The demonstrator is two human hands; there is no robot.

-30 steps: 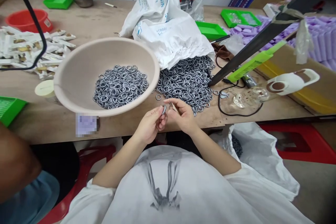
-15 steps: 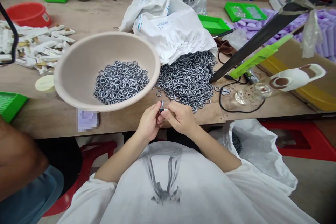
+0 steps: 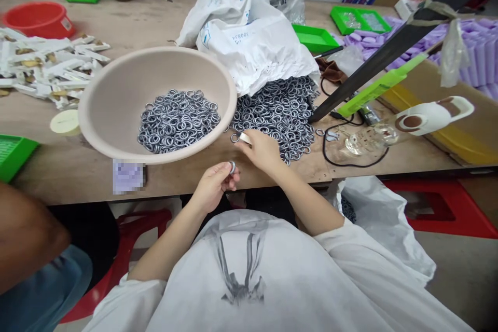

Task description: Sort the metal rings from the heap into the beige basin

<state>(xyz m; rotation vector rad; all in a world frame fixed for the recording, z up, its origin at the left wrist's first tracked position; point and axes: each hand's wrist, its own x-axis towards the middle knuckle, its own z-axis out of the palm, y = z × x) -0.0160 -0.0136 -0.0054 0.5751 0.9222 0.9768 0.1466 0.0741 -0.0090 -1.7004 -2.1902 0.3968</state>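
My left hand (image 3: 216, 184) pinches a single grey metal ring (image 3: 232, 167) between thumb and fingers, above the table's front edge. To its upper right, my right hand (image 3: 262, 150) is closed on a small pale-handled tool (image 3: 245, 138) with a dark tip; its exact kind is unclear. That tip is beside a loose ring (image 3: 234, 138) on the table, and I cannot tell if they touch. Behind the right hand a heap of grey rings (image 3: 274, 109) spills from a white printed sack (image 3: 260, 46). More rings (image 3: 179, 122) lie inside a large beige basin (image 3: 105, 98).
A black slanted post (image 3: 373, 67) rises right of the heap, near a clear bottle with a white cap (image 3: 431, 115) and a black cable. White pieces (image 3: 50, 67) are piled at left. Another person's arm (image 3: 31, 238) is at lower left. An open white sack (image 3: 381, 207) stands lower right.
My hands have come apart. The right one moved up toward the loose ring with the small tool; the left one drew slightly down and left, still pinching a ring.
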